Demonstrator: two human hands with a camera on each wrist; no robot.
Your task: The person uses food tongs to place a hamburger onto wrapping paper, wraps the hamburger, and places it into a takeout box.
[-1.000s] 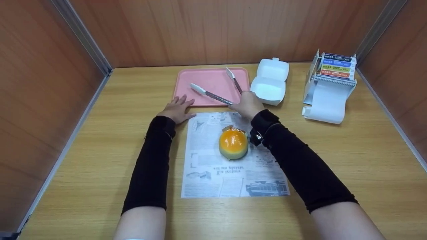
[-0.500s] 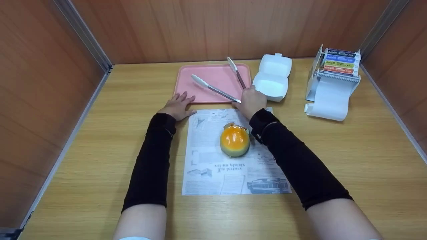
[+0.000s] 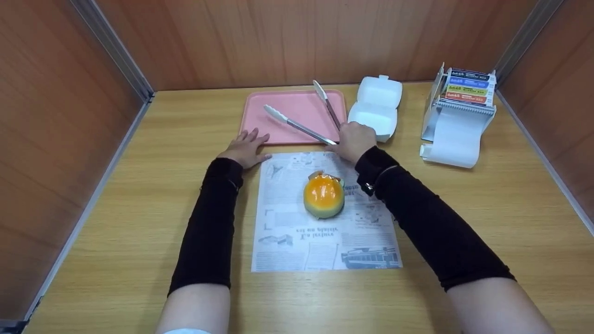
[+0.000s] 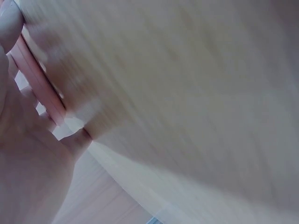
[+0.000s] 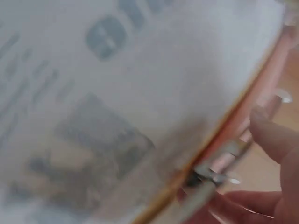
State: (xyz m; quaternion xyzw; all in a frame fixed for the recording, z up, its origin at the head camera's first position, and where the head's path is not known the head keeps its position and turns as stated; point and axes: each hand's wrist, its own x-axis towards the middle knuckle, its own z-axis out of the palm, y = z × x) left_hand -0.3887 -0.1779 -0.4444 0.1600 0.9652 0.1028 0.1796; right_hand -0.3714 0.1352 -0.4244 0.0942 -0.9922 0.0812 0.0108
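In the head view my right hand (image 3: 356, 140) grips a pair of metal tongs (image 3: 304, 131) by the handle end. Their two arms are spread, with the pale scalloped tips over the pink tray (image 3: 297, 102). The right wrist view shows fingers and thumb around the tongs' hinge end (image 5: 210, 175), beside the tray's edge. My left hand (image 3: 245, 149) lies with fingers spread, fingertips at the tray's near left corner and thumb by the paper. A glossy orange-topped burger (image 3: 324, 197), brown and green bits at its far side, sits on the printed paper sheet (image 3: 287, 250).
An open white clamshell box (image 3: 375, 118) stands right of the tray. Farther right is a dispenser (image 3: 466, 93) with coloured boxes and a white paper roll (image 3: 457, 139) hanging out. Wooden panels (image 3: 287, 41) enclose the table at the back and sides.
My right hand has shifted slightly to the right, still gripping the tongs. The tongs' tips have moved a little farther back over the tray. The left hand stays in place.
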